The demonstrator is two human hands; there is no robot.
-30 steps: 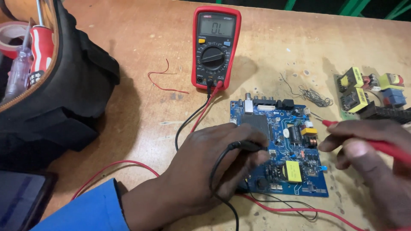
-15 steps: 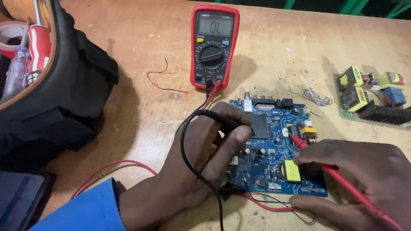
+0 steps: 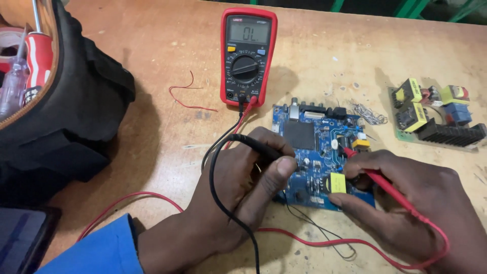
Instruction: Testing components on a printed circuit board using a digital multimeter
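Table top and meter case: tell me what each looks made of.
Table top: looks like unfinished wood or board; matte tan, stained and scuffed. Meter case: probably a red rubbery sleeve with a dull sheen over dark grey plastic, though the picture cannot confirm it.

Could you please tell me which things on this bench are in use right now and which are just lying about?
In use: blue circuit board, black probe in left hand, red probe in right hand, red multimeter.

Lying about: black tool bag, green board with yellow transformers, loose red wire.
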